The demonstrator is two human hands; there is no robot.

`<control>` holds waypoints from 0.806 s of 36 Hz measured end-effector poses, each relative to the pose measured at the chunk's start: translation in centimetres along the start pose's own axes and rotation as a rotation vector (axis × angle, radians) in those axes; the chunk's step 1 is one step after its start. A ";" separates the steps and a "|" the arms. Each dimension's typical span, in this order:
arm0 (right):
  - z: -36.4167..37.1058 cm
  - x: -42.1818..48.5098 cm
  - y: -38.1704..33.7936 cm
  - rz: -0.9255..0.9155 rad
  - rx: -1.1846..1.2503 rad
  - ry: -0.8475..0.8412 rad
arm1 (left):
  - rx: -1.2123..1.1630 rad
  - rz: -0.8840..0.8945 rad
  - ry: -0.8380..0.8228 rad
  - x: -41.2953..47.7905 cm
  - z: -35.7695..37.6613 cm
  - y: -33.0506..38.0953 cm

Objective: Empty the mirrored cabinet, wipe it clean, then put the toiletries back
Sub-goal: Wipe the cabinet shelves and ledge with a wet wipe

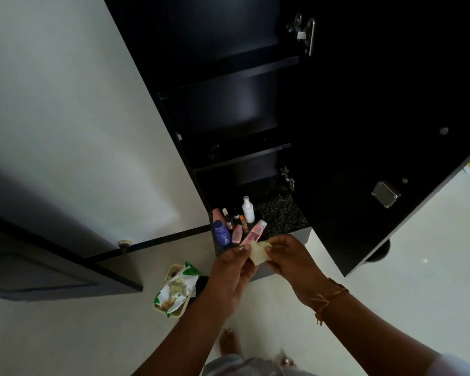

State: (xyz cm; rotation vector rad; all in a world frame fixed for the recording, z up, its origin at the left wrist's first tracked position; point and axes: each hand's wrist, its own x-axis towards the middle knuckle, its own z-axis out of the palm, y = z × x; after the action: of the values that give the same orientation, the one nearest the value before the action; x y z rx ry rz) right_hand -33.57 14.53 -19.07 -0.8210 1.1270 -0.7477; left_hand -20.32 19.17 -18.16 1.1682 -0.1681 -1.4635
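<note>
**Cabinet** (242, 156), black, door (364, 131) swung wide. The two upper shelves show bare, though their depths are dark. Lowest shelf: speckled liner (282, 213), with toiletries bunched at its front left corner.

**Toiletries.** Blue bottle (222, 234), white spray bottle (248, 210) and several small vials stand upright, caps up. Pink tube (253, 233) leans, its long axis running diagonally from the shelf's front edge toward the back right, cap end farthest from me.

**Wipe** (258, 253), pale and crumpled, with no clear long axis. It is held just in front of the lowest shelf, between both hands. Left hand (232, 270): grip pinching the wipe's left edge. Right hand (291, 259): grip pinching its right side.

**Wipes packet** (175, 289), green and white, down on the floor to the left.

**Progress, as judged.** Wiping stage in hand. Whether the bottles await removal or are already returned, I cannot tell.
</note>
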 end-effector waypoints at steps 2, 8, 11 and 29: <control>0.1 0.3 0.2 -0.143 -0.229 0.077 | -0.012 -0.007 0.034 0.3 0.0 0.1; 0.6 0.9 -0.1 -0.346 -0.725 0.247 | -0.020 -0.016 0.080 1.8 -0.5 0.2; 1.1 1.7 0.2 -0.312 -0.772 0.180 | -0.028 -0.010 0.039 2.7 -0.8 0.6; 4.1 6.5 -1.5 0.170 0.035 0.068 | 0.115 -0.197 -0.033 11.3 -1.7 3.5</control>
State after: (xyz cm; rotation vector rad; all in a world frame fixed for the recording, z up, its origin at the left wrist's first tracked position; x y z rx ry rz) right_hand -28.11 8.99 -19.88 -0.6657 1.2250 -0.6559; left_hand -14.52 9.78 -22.81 1.2825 -0.1653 -1.6652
